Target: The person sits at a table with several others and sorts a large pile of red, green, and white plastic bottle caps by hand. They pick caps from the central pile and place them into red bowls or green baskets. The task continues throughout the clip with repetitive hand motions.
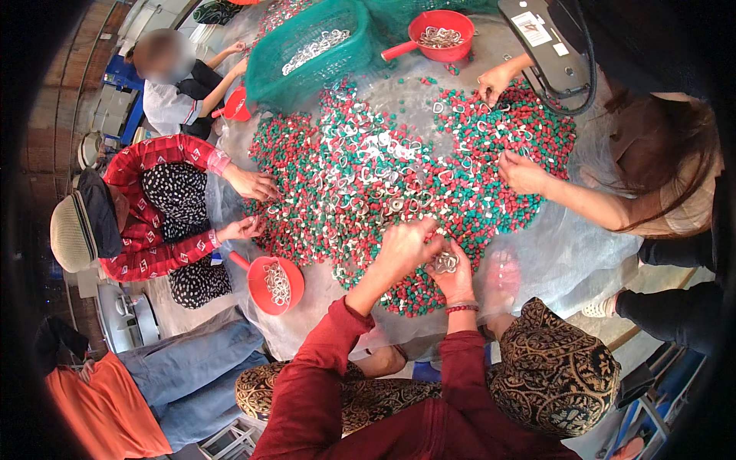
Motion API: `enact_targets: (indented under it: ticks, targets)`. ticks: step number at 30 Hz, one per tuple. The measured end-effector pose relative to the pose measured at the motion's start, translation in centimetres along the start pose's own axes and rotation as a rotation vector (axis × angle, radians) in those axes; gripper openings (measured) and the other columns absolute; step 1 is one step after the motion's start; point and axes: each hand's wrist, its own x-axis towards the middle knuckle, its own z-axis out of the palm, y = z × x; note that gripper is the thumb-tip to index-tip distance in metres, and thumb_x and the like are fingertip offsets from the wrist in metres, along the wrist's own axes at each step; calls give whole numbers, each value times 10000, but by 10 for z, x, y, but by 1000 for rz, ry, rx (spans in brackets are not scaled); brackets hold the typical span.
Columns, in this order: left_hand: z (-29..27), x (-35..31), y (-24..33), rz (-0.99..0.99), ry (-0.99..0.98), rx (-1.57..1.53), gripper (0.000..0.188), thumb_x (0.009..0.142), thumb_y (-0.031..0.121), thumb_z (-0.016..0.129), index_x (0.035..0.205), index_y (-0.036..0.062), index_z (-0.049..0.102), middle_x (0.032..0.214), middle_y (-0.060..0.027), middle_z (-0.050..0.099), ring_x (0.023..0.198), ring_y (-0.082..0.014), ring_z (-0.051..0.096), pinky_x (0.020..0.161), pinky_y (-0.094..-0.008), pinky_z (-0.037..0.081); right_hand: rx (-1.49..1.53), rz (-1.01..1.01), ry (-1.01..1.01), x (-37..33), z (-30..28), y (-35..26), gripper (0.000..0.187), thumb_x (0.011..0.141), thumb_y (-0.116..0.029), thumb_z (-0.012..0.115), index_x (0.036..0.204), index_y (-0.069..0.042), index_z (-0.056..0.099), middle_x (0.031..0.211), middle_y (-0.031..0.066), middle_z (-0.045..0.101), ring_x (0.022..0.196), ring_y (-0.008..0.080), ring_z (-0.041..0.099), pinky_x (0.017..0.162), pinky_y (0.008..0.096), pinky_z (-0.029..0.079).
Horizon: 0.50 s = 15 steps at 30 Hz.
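Left hand (404, 244) lies knuckles-up on the near edge of the wide heap of small red, green and white plastic pellets (368, 176), fingers curled down into it; whether they pinch anything cannot be told from above. Right hand (454, 270) is cupped palm-up just beside it, loosely closed round a clutch of small silvery metal rings (445, 263). More such rings lie scattered through the heap's middle.

Risk: the cupped palm looks fairly full, so a tilt of the wrist would likely tip rings back among the pellets. Pellets near the rim sit close to the clear plastic sheet (567, 245) edge and could roll off if raked outward.

Around: red plastic scoop bowl with rings (274, 285) lies to the left, well apart from the right hand. A green mesh basket (310, 54) and second red bowl (438, 34) stand across the heap. Other people's hands work the left and right edges; a sleeve in red pattern (165, 153) reaches in.
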Motion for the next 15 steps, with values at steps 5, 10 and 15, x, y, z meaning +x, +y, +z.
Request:
enact_targets:
  ticks: [5, 10, 15]
  targets:
    - [48, 53, -50, -9, 146, 65, 250, 791, 119, 639, 1028, 57, 586, 943, -173, 606, 856, -356, 608, 696, -441, 491, -48, -55, -49, 0, -15, -14, 212, 908, -274, 558, 935, -67, 600, 836, 63, 633, 698, 191, 600, 591, 339, 489]
    - [90, 62, -78, 29, 187, 245, 247, 793, 32, 546, 1039, 42, 524, 930, -168, 565, 891, -357, 589, 684, -452, 512, -133, -93, -46, -2, 0, -9, 212, 910, -231, 550, 1054, -78, 579, 868, 44, 624, 770, 186, 606, 627, 331, 488]
    - [87, 12, -81, -36, 230, 63, 271, 792, 16, 551, 1061, 38, 561, 965, -213, 607, 824, -388, 617, 673, -466, 506, -10, -115, -208, 0, -8, -5, 357, 903, -183, 526, 1245, -81, 511, 979, 73, 605, 807, 208, 598, 641, 325, 477]
